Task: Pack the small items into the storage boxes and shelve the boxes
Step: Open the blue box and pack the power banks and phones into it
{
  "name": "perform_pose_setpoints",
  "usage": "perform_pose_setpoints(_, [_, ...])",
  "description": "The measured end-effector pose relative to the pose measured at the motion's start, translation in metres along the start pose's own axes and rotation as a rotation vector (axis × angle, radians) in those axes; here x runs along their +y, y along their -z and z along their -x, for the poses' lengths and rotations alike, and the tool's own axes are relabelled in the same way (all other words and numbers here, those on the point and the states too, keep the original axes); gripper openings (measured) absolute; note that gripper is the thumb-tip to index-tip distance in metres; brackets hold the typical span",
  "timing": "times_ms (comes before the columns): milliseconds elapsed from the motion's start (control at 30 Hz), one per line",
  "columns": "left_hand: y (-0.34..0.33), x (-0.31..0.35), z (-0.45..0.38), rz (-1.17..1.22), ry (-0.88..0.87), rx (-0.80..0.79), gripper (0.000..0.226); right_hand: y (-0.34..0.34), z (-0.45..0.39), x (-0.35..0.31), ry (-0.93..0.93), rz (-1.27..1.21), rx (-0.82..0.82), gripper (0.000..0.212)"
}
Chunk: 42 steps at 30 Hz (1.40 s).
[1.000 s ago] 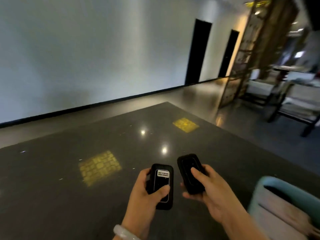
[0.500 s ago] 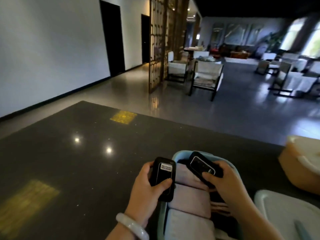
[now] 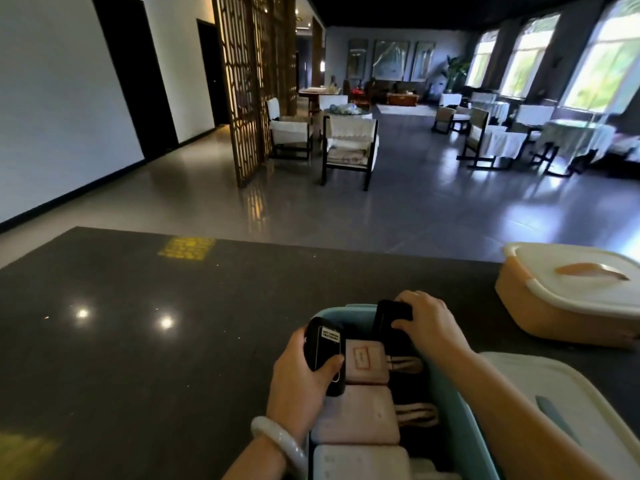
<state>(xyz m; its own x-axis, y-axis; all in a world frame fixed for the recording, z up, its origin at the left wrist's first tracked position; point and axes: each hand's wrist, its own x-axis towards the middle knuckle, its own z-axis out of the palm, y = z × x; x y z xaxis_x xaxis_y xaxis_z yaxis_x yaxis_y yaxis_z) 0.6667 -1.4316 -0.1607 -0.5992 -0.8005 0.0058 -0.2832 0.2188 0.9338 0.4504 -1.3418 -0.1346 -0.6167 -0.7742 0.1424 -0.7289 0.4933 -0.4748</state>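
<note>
One black device (image 3: 325,358) is gripped by the left hand (image 3: 301,382), another (image 3: 391,320) by the right hand (image 3: 429,323), over the blue box (image 3: 460,420).

A dark speckled worktop (image 3: 138,341) carries two bright ceiling-light reflections and a yellow patterned patch (image 3: 186,247). Beyond it, a glossy grey floor (image 3: 398,209) runs past a wooden lattice screen (image 3: 247,81) and dark doorways (image 3: 135,71) in a white wall. White-cushioned chairs (image 3: 349,143), cloth-covered tables (image 3: 576,136), arched windows (image 3: 602,64), and a potted plant (image 3: 457,69) fill the room.

table (image 3: 145,341): glossy speckled stone | blue box (image 3: 450,403): smooth plastic
</note>
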Motion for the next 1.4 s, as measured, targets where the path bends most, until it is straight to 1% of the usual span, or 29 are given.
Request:
perform_pose_setpoints(100, [0.001,-0.002,0.001,-0.029,-0.018,0.014,0.053,-0.010,-0.001,0.004,-0.041,-0.030,-0.010,0.020])
perform_pose_setpoints(167, [0.002,-0.002,0.001,-0.043,-0.014,0.010,0.052,-0.019,0.001,0.007,-0.053,-0.026,-0.044,0.019])
perform_pose_setpoints(267, [0.003,-0.004,-0.002,-0.032,-0.014,-0.018,0.045,-0.031,0.002,0.012,-0.078,-0.045,-0.099,0.016])
perform_pose_setpoints(433, [0.005,-0.008,-0.007,-0.013,0.010,-0.060,0.039,-0.053,0.003,0.016,-0.133,-0.006,-0.056,0.021])
perform_pose_setpoints(567, [0.004,-0.010,-0.006,0.026,0.023,-0.041,0.040,-0.060,0.003,0.019,-0.230,0.011,-0.053,0.023])
perform_pose_setpoints(700, [0.004,-0.010,-0.006,0.028,0.016,-0.024,0.039,-0.060,0.005,0.017,-0.254,-0.062,-0.003,0.022])
perform_pose_setpoints(900, [0.004,-0.009,-0.007,0.021,0.025,-0.034,0.044,-0.050,0.010,0.011,-0.277,-0.157,-0.012,0.022])
perform_pose_setpoints(1000, [0.004,-0.008,-0.006,0.022,0.028,-0.035,0.046,-0.042,0.014,0.006,-0.266,-0.263,0.038,0.023])
perform_pose_setpoints(1100, [0.007,-0.003,-0.006,0.036,0.017,-0.076,0.051,-0.030,0.022,-0.001,-0.239,-0.359,0.065,0.022])
perform_pose_setpoints(1167, [0.007,0.001,-0.007,0.038,0.002,-0.127,0.052,-0.022,0.029,-0.008,-0.224,-0.496,0.016,0.020])
perform_pose_setpoints(1233, [0.006,0.006,-0.008,0.063,-0.004,-0.186,0.051,-0.016,0.037,-0.017,-0.189,-0.693,-0.111,0.019])
perform_pose_setpoints(1267, [0.005,0.008,-0.008,0.078,-0.010,-0.219,0.051,-0.013,0.041,-0.021,-0.160,-0.743,-0.176,0.020])
perform_pose_setpoints(1333, [0.001,0.011,-0.007,0.109,-0.033,-0.288,0.052,-0.007,0.048,-0.025,-0.107,-0.740,-0.260,0.019])
perform_pose_setpoints(1400, [-0.002,0.014,-0.006,0.131,-0.061,-0.344,0.054,-0.002,0.051,-0.024,-0.087,-0.724,-0.256,0.015])
